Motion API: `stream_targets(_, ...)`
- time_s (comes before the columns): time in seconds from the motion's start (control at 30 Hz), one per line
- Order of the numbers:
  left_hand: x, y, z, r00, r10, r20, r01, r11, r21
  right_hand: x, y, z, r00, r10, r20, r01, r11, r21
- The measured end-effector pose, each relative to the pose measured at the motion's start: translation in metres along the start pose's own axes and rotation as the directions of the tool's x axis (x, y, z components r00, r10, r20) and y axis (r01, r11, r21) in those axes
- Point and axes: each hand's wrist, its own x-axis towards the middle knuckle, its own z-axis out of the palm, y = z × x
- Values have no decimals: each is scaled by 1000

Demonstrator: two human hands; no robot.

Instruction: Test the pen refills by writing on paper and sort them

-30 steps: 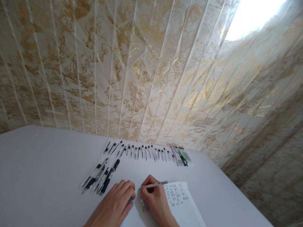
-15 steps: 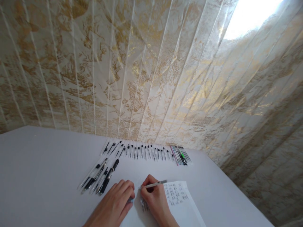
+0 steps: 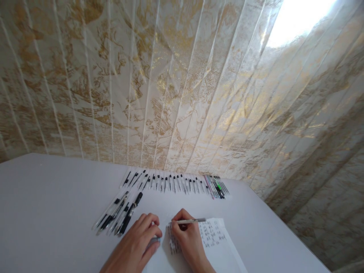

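My right hand (image 3: 189,237) grips a light-coloured pen (image 3: 189,221) with a grey end, slanted across the fingers. It rests on a white sheet of paper (image 3: 218,258) bearing rows of dark handwriting, and hides part of the writing. The pen's tip is near the sheet's upper left; whether it touches cannot be told. Over the sheet's left side lies my left hand (image 3: 140,240), its fingers curled and closed around a small bluish-grey object (image 3: 154,241), mostly hidden between thumb and fingers.
Left of my hands lies a group of black and clear pens (image 3: 119,212). A long row of clear pens with black caps (image 3: 167,184) runs along the back of the white table (image 3: 57,197), ending in coloured pens (image 3: 214,186). Behind it hangs a gold-patterned curtain (image 3: 159,94).
My right hand has shifted slightly right and up, and the pen lies flatter. More writing shows at its left. My left fingers have lifted a little, exposing more of the bluish-grey object.
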Motion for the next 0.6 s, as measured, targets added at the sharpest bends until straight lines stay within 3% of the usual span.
stream_targets(0.07, 2, 1, -2, 996, -70, -64, 61, 989, -135, 0, -1, -4, 999, -23, -37, 24, 999, 22)
stream_targets(0.13, 4, 0, -2, 967, -230, -111, 177, 918, -356, 0, -5, -7, 997, -65, -44, 66, 997, 33)
stream_targets(0.2, 8, -5, 0, 912, -394, -112, 261, 769, -583, -3, -11, -9, 991, -130, -18, 130, 990, 50)
stream_targets(0.27, 12, -11, 2, 874, -480, -80, 277, 626, -729, -6, -17, -8, 983, -184, 16, 182, 980, 80)
stream_targets(0.47, 18, -11, 2, 838, -545, 18, 277, 398, -875, -13, -23, 1, 972, -234, -21, 235, 963, 131)
stream_targets(0.6, 14, -6, 9, 873, -479, 87, 274, 335, -901, -13, -21, 5, 973, -231, -13, 231, 967, 106)
